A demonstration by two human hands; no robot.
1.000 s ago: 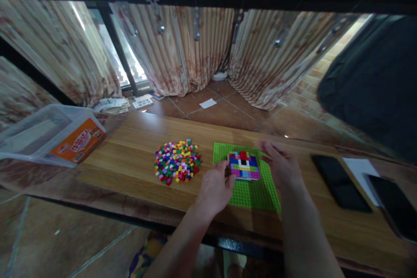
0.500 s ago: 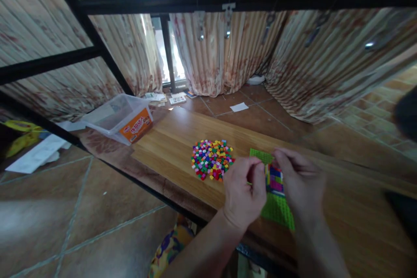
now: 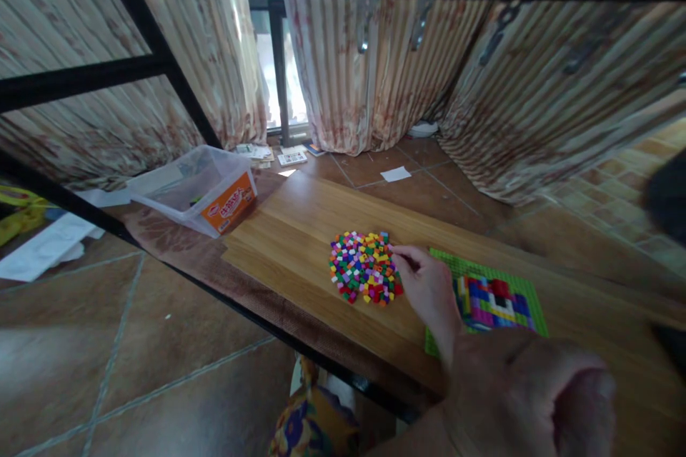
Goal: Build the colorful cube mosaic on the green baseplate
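My right hand reaches to the right edge of a pile of small colourful toy bricks, thumb and forefinger pinched together there. Whatever sits between those fingertips is too small to make out. Close to the camera is my left hand, its fingers curled, crossing in front of the right forearm; anything inside it is hidden. Behind the hands lies a green studded baseplate, partly covered by them. On it stands a block of joined bricks in red, blue, purple, yellow and white.
The wooden board lies on a brown cloth-covered surface. At its far left stands a clear plastic bin with an orange label. Black metal bars frame the left and top. Striped curtains hang behind.
My right hand has left the baseplate and moved left to the brick pile. My left hand has come up nearer the camera and to the right. More of the joined bricks shows.
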